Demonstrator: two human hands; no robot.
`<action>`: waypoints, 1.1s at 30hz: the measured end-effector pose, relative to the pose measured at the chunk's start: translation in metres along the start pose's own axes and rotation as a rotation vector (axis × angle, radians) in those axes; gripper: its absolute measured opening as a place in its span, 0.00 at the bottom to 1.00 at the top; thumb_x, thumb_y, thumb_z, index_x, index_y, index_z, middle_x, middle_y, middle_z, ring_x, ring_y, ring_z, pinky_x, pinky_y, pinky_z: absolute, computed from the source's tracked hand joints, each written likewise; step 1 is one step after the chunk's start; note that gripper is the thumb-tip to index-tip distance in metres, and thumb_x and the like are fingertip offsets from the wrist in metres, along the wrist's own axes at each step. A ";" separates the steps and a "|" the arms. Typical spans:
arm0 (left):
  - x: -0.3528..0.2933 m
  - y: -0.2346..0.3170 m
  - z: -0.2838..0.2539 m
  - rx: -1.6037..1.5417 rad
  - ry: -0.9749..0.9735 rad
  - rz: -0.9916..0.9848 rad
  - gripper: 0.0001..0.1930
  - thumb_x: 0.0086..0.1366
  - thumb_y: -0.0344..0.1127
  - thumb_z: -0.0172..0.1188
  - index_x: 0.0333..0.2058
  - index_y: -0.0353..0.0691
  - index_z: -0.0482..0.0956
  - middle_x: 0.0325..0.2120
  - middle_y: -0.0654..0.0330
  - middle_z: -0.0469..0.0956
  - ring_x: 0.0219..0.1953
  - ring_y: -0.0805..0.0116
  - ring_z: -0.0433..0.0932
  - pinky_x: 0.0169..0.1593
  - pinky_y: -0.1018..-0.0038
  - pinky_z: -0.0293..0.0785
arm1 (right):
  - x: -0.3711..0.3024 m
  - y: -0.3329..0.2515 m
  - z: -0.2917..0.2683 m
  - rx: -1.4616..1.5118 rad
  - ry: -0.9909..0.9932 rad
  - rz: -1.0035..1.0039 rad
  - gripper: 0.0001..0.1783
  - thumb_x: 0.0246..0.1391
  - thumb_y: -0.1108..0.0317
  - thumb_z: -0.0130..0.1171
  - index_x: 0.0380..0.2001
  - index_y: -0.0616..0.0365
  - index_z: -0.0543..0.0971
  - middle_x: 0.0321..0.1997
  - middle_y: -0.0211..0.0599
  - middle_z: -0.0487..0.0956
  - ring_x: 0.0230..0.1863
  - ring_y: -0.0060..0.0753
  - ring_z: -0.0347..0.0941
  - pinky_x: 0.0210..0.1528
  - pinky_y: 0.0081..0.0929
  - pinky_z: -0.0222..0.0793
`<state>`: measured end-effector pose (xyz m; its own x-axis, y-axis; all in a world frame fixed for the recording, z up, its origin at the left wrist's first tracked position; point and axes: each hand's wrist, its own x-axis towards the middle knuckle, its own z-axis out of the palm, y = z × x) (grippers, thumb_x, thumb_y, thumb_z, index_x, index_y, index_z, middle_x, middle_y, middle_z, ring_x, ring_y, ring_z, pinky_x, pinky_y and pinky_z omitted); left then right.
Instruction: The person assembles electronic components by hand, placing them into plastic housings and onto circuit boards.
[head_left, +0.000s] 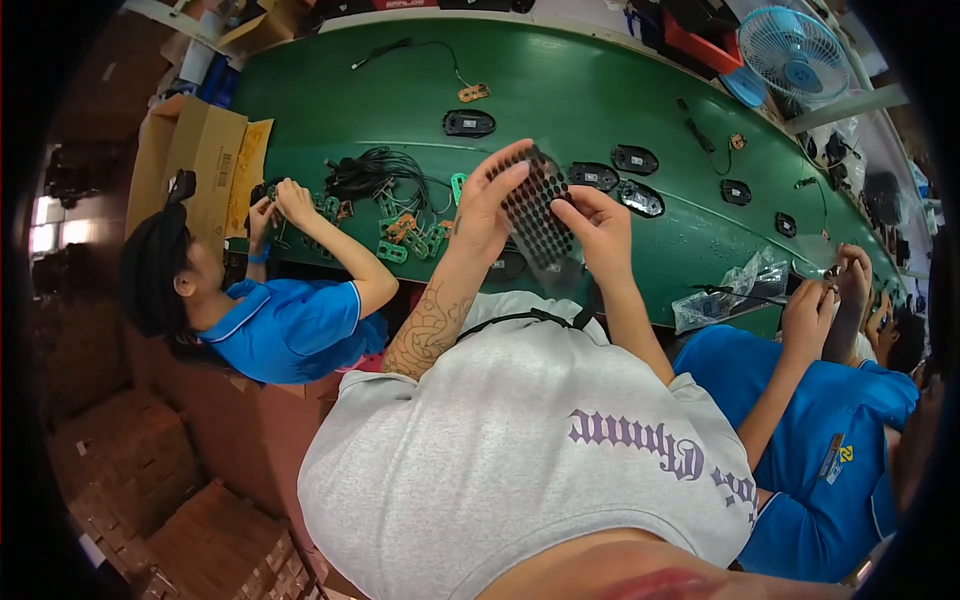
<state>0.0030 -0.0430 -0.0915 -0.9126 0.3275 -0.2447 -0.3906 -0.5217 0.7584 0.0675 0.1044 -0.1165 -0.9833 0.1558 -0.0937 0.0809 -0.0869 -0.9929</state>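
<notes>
A clear sheet covered in rows of small black round pads (540, 205) is held up between my two hands, over the near edge of the green bench. My left hand (487, 205) grips its left side, with the thumb on the front face. On the right edge, the thumb and fingers of my right hand (598, 225) pinch the sheet. Just beyond my right hand lie several black oval mouse shells (641, 198), and another black shell (469, 123) rests farther back. Part of a dark shell (508, 265) shows below the sheet, mostly hidden.
Green circuit boards (405, 235) and coiled black cables (375, 175) lie to the left, near a co-worker's hands (290, 205) and a cardboard box (205, 150). At right, another co-worker's hands (825, 300) work beside a clear plastic bag (730, 290). A blue fan (795, 60) stands at back right.
</notes>
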 end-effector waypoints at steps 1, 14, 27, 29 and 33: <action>-0.006 0.004 0.002 -0.088 0.039 -0.010 0.08 0.63 0.31 0.61 0.37 0.33 0.83 0.29 0.62 0.83 0.32 0.77 0.78 0.40 0.84 0.74 | -0.003 -0.002 0.009 0.068 0.054 0.004 0.17 0.52 0.78 0.62 0.46 0.62 0.76 0.33 0.35 0.82 0.32 0.19 0.76 0.34 0.12 0.68; -0.013 0.042 -0.045 0.565 0.031 0.076 0.08 0.61 0.32 0.64 0.36 0.32 0.85 0.26 0.65 0.82 0.26 0.81 0.74 0.31 0.87 0.70 | 0.021 -0.027 0.049 -0.320 0.028 -0.437 0.15 0.48 0.81 0.63 0.41 0.59 0.84 0.39 0.34 0.82 0.34 0.23 0.75 0.38 0.17 0.71; -0.020 0.066 -0.059 0.602 -0.041 0.093 0.08 0.60 0.32 0.65 0.35 0.32 0.85 0.23 0.66 0.81 0.23 0.83 0.73 0.27 0.88 0.66 | 0.017 -0.040 0.066 -0.389 0.005 -0.290 0.08 0.47 0.79 0.64 0.34 0.62 0.82 0.39 0.34 0.82 0.34 0.26 0.75 0.38 0.19 0.70; -0.020 0.064 -0.061 0.588 -0.046 0.095 0.08 0.60 0.32 0.65 0.35 0.32 0.85 0.23 0.66 0.81 0.23 0.83 0.73 0.27 0.88 0.66 | 0.017 -0.041 0.066 -0.416 -0.005 -0.292 0.07 0.47 0.79 0.63 0.33 0.61 0.82 0.41 0.34 0.82 0.36 0.27 0.75 0.39 0.20 0.70; -0.020 0.056 -0.063 0.570 -0.030 0.098 0.09 0.60 0.34 0.65 0.32 0.33 0.85 0.20 0.68 0.80 0.21 0.83 0.71 0.25 0.87 0.64 | 0.018 -0.045 0.064 -0.555 -0.046 -0.496 0.03 0.50 0.76 0.62 0.30 0.58 0.80 0.53 0.36 0.76 0.51 0.34 0.71 0.50 0.27 0.66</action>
<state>-0.0089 -0.1285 -0.0820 -0.9343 0.3251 -0.1460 -0.1702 -0.0470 0.9843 0.0361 0.0483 -0.0689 -0.9306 0.0048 0.3660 -0.3160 0.4942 -0.8099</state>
